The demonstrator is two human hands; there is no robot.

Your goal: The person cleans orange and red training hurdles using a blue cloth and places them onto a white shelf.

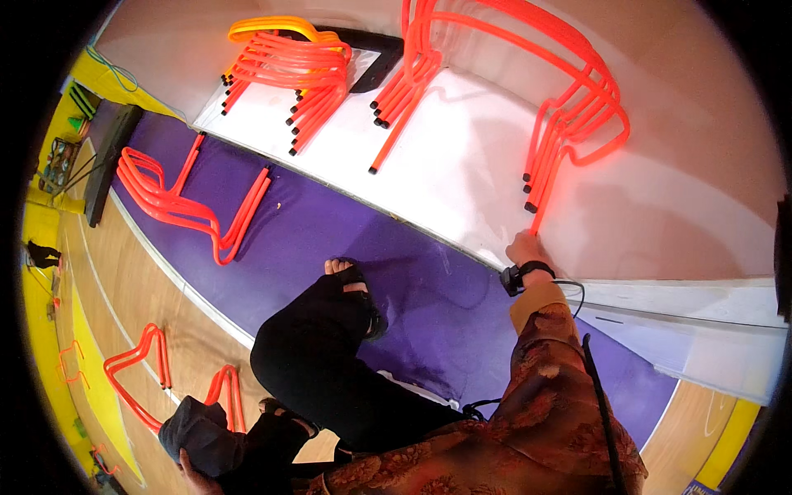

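Observation:
My right hand (pixel 528 249) grips the lower end of a leg of a large red training hurdle (pixel 597 93), one of several nested on the white ledge against the wall. At the lower left, my left hand (pixel 197 476) is on a dark grey cloth (pixel 204 436); its fingers are mostly hidden. Beyond that cloth, red hurdles (pixel 133 396) stand on the wooden floor. Smaller red hurdles with a yellow one on top (pixel 297 59) are stacked at the ledge's left part. More nested red hurdles (pixel 173 207) rest on the purple floor.
The white ledge (pixel 458 167) runs along the wall above the purple floor (pixel 322 210). A long black object (pixel 111 164) lies at the left. Farther off are a person in dark clothes (pixel 43 254) and other red hurdles (pixel 73 362). A white ledge section (pixel 699 346) extends at the right.

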